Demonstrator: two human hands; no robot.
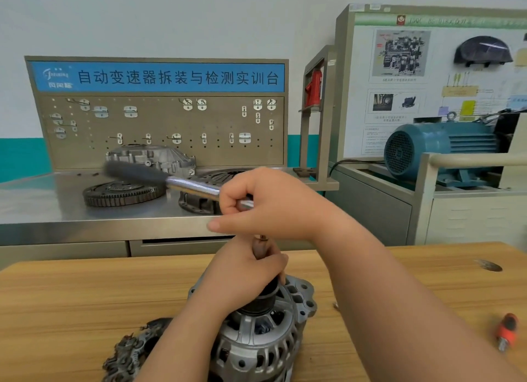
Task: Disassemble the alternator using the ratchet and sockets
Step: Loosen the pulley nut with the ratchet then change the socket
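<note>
Above alternator (256, 339): right hand (265, 204) grips ratchet (194, 184), left hand (245, 270) socket (260, 250).

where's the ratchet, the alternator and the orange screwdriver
ratchet (194, 185): head view, on its chrome shaft
alternator (256, 344): head view, on its silver slotted housing
orange screwdriver (507, 331): head view, on its orange handle

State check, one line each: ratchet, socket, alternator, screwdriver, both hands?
Chrome ratchet with black grip: roughly level, motion-blurred, gripped by right hand.
Dark socket: upright over black pulley, gripped by left hand.
Silver cast alternator: upright on wooden table, pulley end up.
Orange-handled screwdriver: lying on table, untouched.
</note>
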